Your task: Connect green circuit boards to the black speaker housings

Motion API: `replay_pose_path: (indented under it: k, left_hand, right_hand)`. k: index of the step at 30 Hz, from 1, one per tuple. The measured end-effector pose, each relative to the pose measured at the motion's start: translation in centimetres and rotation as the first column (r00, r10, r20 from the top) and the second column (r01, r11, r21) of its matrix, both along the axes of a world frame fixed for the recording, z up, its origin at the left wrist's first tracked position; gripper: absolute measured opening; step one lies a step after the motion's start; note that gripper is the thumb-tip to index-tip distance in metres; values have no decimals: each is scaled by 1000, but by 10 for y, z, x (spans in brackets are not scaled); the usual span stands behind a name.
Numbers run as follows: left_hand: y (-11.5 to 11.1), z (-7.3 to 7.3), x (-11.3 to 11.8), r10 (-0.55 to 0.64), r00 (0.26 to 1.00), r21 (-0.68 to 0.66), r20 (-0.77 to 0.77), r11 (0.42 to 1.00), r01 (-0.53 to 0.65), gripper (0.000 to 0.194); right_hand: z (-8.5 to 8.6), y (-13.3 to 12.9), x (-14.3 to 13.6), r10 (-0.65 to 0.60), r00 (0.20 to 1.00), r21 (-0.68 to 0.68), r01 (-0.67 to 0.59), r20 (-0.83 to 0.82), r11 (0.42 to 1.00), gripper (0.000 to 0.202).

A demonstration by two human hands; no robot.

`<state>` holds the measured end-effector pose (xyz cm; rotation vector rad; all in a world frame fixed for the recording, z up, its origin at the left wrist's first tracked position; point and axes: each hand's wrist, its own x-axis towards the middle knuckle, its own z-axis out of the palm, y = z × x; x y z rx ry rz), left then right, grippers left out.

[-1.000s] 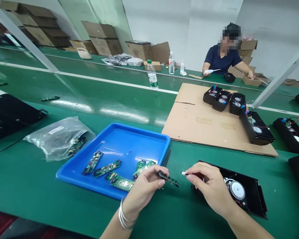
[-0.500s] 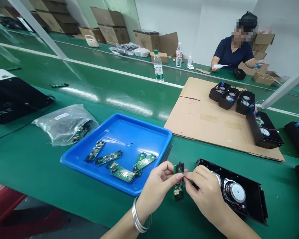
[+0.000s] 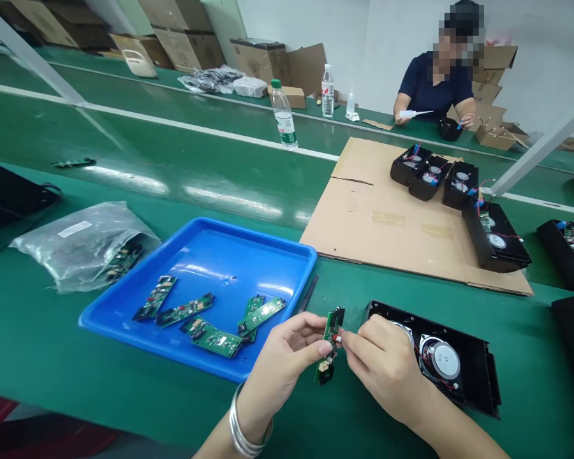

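My left hand [image 3: 294, 347] grips a narrow green circuit board [image 3: 330, 344] between thumb and fingers, tilted on its edge above the table. Thumb and forefinger of my right hand [image 3: 385, 363] are pinched at the board's right face, on what looks like a small white connector [image 3: 338, 338] with a bit of red by it. The fingertips partly cover it. Just beyond my right hand lies an open black speaker housing [image 3: 476, 376] with round speakers [image 3: 444, 361] inside and thin wires; my hand hides its left part.
To the left stands a blue tray [image 3: 196, 239] with several circuit boards [image 3: 215, 338], beside a plastic bag [image 3: 71, 255] of more boards. A dark thin tool [image 3: 309, 294] lies by the tray. Several speaker housings [image 3: 497, 236] rest on cardboard [image 3: 354, 236]. A person [image 3: 435, 89] sits opposite.
The board has turned in my left hand, now showing more edge-on. A small white-and-red piece shows at my right fingertips. The view has shifted right; the person opposite has lowered one hand to a black box.
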<state>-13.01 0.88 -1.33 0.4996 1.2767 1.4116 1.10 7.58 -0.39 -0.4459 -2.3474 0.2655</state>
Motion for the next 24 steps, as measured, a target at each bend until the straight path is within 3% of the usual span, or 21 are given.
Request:
replay_pose_path:
  k: [9, 14, 18, 21, 24]
  left_hand:
    - [-2, 7, 7, 81, 996, -47, -30, 996, -82, 31]
    - [-8, 10, 6, 20, 998, -47, -65, 999, -23, 42]
    - [-9, 10, 7, -75, 996, -44, -53, 996, 72, 45]
    - [-10, 8, 7, -207, 978, -67, -22, 976, 205, 40]
    - [-18, 3, 4, -278, 959, -142, -60, 953, 267, 39]
  right_hand:
    - [1, -4, 3, 8, 1000, 195, -14, 29, 981, 24]
    - [0, -2, 5, 85, 996, 161, -83, -7, 983, 25]
    - [8, -3, 11, 79, 995, 163, -89, 61, 983, 25]
    - [22, 0, 32, 63, 992, 100, -74, 114, 992, 22]
    - [33, 7, 70, -88, 993, -102, 96, 76, 990, 22]
